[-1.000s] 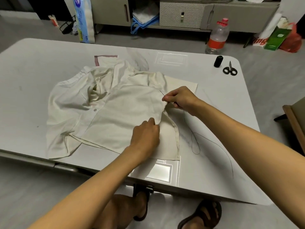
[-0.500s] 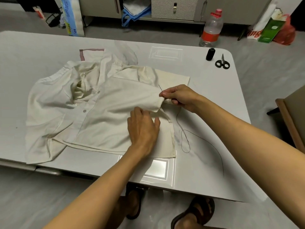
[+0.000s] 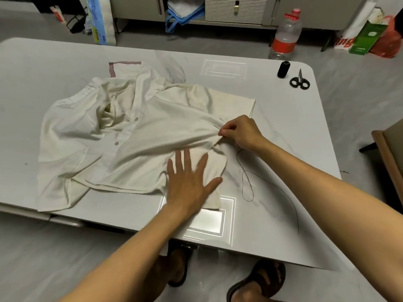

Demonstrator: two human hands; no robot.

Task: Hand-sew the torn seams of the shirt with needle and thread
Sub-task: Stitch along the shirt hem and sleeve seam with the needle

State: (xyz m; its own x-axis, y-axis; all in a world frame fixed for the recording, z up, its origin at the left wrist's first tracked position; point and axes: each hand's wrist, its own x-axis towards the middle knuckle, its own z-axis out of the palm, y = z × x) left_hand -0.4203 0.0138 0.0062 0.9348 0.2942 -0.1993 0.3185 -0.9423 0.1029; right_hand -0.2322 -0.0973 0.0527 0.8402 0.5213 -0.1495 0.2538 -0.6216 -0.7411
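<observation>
The cream shirt lies rumpled across the tabletop, its buttoned front toward the left. A second ago the left hand was curled at the seam. It has since slid down and now lies spread flat, fingers straight, pressing the lower panel. Up to its right, the right hand pinches the needle against a lifted fold of the side seam, its tip pointing up-left. Black thread trails below in a loop. The smoothing probably tautens the seam for the next stitch. The spool and scissors sit at the far right corner.
</observation>
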